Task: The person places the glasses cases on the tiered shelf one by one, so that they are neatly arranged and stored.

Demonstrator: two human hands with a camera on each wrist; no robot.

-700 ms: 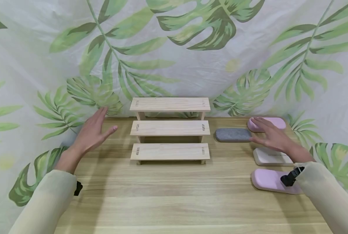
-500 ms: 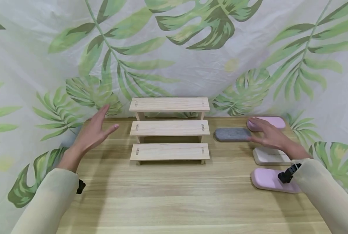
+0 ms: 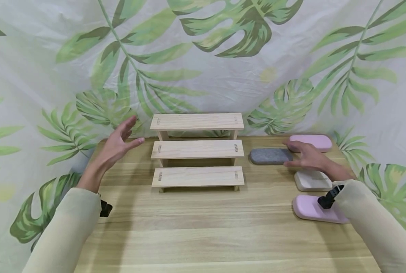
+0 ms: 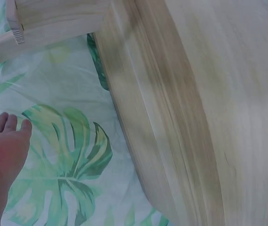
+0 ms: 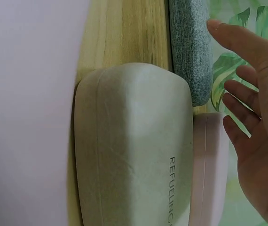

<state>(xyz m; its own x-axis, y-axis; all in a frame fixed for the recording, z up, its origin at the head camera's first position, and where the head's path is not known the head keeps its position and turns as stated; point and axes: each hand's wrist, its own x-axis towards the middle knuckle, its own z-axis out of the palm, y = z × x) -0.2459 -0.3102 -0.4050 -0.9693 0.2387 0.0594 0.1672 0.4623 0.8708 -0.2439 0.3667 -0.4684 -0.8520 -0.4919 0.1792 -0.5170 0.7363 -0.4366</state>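
My right hand (image 3: 306, 157) hovers at the right end of a grey fabric glasses case (image 3: 269, 156), fingers loosely bent and thumb apart from the fingers. In the right wrist view its thumb appears close to the grey case (image 5: 190, 52); whether they touch I cannot tell. Just behind the hand lies a pink case (image 3: 317, 142), and below it a cream case (image 5: 134, 141) with printed letters. My left hand (image 3: 112, 148) is raised to the left of a three-tier wooden stand (image 3: 197, 149), fingers slightly bent, holding nothing.
Nearest me on the right, a second pink case (image 3: 310, 207) lies partly under the right wrist's camera. All of these stand on a wood-grain table (image 3: 189, 242). A leaf-print cloth (image 3: 223, 83) hangs behind and at both sides.
My left hand has moved right and a little up, its fingers bending more. The right hand has shifted slightly left, with its fingers more bent. The cases and stand stay in place.
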